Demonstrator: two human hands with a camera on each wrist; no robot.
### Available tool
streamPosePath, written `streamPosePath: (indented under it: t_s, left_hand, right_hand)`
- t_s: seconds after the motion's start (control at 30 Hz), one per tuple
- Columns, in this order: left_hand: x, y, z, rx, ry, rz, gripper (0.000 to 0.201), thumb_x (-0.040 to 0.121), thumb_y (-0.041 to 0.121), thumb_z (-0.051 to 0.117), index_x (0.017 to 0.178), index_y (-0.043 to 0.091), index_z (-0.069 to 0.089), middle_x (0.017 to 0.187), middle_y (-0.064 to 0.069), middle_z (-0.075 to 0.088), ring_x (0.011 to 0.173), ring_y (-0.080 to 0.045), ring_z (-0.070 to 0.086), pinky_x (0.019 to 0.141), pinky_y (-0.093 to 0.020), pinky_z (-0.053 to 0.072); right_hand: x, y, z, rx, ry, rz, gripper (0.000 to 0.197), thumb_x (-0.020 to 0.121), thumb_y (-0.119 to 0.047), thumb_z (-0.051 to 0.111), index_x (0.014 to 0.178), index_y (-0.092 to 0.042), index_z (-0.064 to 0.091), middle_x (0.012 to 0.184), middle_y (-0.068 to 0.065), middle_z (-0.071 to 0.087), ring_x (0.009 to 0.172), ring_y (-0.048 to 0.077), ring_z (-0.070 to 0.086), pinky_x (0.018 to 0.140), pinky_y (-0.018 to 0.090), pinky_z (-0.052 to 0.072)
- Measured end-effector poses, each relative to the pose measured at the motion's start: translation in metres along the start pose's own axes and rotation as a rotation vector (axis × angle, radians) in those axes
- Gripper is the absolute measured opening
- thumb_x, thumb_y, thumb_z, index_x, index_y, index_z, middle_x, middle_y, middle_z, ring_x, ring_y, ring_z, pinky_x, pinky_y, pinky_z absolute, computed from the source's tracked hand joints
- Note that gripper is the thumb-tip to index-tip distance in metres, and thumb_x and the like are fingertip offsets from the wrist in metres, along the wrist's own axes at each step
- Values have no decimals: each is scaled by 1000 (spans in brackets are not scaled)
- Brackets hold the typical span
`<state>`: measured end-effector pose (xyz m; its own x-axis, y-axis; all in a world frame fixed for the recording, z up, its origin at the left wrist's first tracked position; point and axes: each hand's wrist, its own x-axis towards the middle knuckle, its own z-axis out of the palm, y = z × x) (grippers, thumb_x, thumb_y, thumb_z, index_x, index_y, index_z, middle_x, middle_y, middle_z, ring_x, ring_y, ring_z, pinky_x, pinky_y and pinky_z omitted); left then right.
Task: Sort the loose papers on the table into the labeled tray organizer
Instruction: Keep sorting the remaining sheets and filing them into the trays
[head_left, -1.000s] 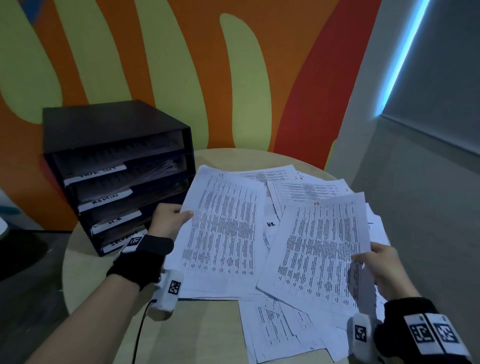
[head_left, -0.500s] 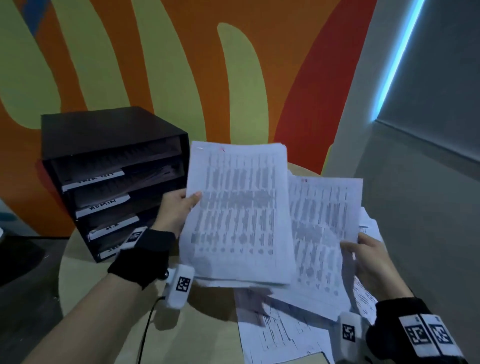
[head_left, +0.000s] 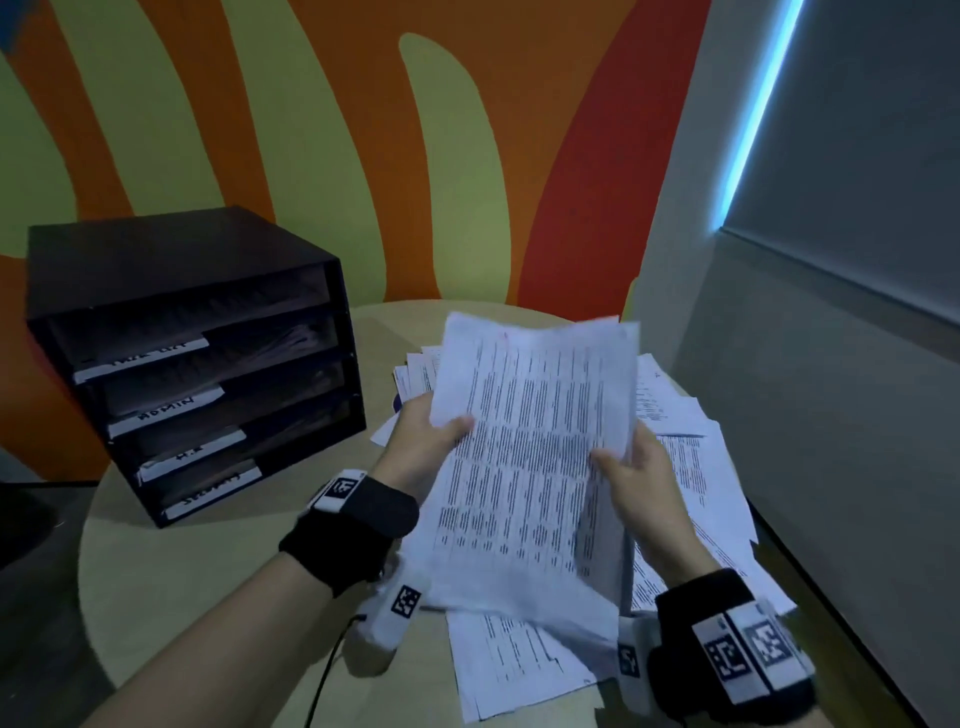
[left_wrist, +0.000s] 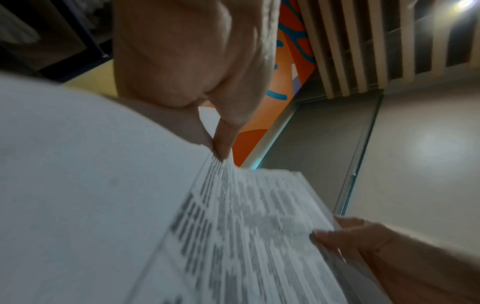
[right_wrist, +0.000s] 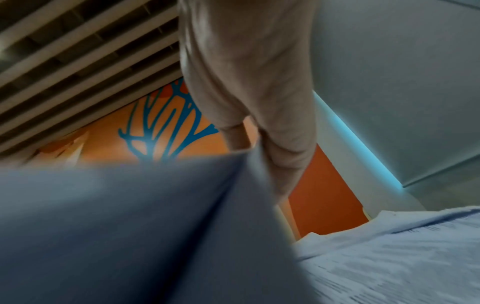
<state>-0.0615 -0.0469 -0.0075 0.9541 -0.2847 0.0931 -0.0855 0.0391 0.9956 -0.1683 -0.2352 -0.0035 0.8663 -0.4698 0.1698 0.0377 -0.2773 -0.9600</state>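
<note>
So both hands are up off the tabletop (head_left: 208, 571) with a bunch of printed sheets (head_left: 530, 467) held between them, raised above the mess. The left hand (head_left: 421, 441) is grasping the left edge of the sheets, thumb on the printed face and the other fingers tucked behind; the left wrist view shows that pinch right at the paper's edge. The right hand (head_left: 639, 483) is grasping the right edge the same way, thumb on the front, fingers behind. From the right wrist view you mostly just get the shadowed back of the paper and a couple of fingers, pretty blurry. The text on the sheets is dense rows of print, too smeared to read.

Underneath, the rest of the loose papers (head_left: 691, 467) are scattered in an overlapping pile on the right half of the round, light wood tabletop, some sticking out past the near edge of the held sheets.

The black tray organizer (head_left: 182, 291) sits on the left side of the tabletop, well apart from the hands. It has four stacked trays, each with a white label strip on the front, and there's paper already in them. The handwriting on the labels is too fuzzy to read.

Behind it all is an orange and green painted wall (head_left: 311, 130).
</note>
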Motion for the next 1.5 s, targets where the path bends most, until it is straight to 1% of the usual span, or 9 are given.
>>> streamPosePath:
  t_s: [0.13, 0.23, 0.43, 0.63, 1.0, 1.1, 1.17, 1.23, 1.5]
  left_hand:
    - [-3, 42, 0, 9, 96, 316, 15, 96, 5, 56, 104, 8, 68, 85, 12, 73, 80, -1, 69, 71, -16, 54]
    - [0, 53, -3, 37, 70, 397, 20, 98, 8, 52, 113, 9, 64, 104, 9, 69, 96, -3, 67, 87, -21, 54]
    - [9, -4, -6, 284, -203, -6, 27, 95, 19, 60, 117, 22, 44, 117, 3, 59, 109, -17, 57, 91, -32, 48]
    - [25, -35, -9, 469, -50, -189, 62, 86, 24, 72, 134, 11, 35, 119, -11, 51, 105, -26, 55, 81, -32, 45]
    - [38, -58, 50, 548, -172, -317, 87, 84, 13, 74, 147, 2, 16, 113, -13, 51, 83, -20, 54, 52, -15, 47]
    - [40, -68, 61, 707, -92, -282, 66, 74, 17, 77, 128, 8, 40, 85, 0, 47, 84, -26, 56, 74, -28, 52]
    - [42, -72, 66, 741, -100, -294, 29, 76, 12, 73, 92, 11, 49, 78, -5, 46, 71, -24, 50, 63, -34, 44]
    - [45, -73, 67, 740, -112, -276, 38, 80, 1, 62, 65, 16, 30, 65, -2, 28, 58, -17, 27, 55, -28, 21]
    - [63, -65, 8, 427, 159, -162, 23, 95, 5, 43, 73, 8, 44, 70, -10, 37, 70, -20, 36, 62, -29, 24]
  right_hand:
    - [-13, -36, -5, 128, 116, -308, 28, 102, -6, 42, 125, -19, 50, 112, -5, 63, 100, 5, 62, 79, 20, 55]
    - [-15, -45, -8, 239, 96, -367, 26, 100, -10, 49, 123, -24, 51, 112, -7, 65, 101, 4, 63, 78, 14, 52]
    - [3, -6, -9, 103, 114, -77, 26, 88, 7, 59, 88, -17, 68, 82, -7, 70, 73, 4, 67, 63, 16, 52]
    - [27, 3, -75, 102, 446, 4, 14, 81, 5, 61, 79, -8, 64, 69, 7, 58, 61, 13, 51, 54, 23, 43]
    - [10, 40, -164, -1, 528, 351, 28, 88, 10, 56, 116, 6, 60, 104, 18, 60, 82, 28, 56, 77, 38, 40]
    - [12, 53, -164, -10, 481, 412, 31, 87, 10, 57, 119, 9, 59, 112, 23, 63, 91, 33, 60, 82, 40, 45]
    - [13, 59, -162, -22, 448, 433, 32, 87, 11, 56, 120, 10, 58, 110, 22, 62, 94, 33, 59, 82, 40, 45]
    - [15, 62, -159, -29, 415, 442, 33, 87, 12, 56, 119, 11, 59, 107, 20, 64, 92, 33, 60, 82, 40, 46]
    - [20, 58, -145, -3, 260, 430, 31, 85, 13, 58, 114, 6, 63, 99, 20, 68, 88, 34, 64, 86, 43, 50]
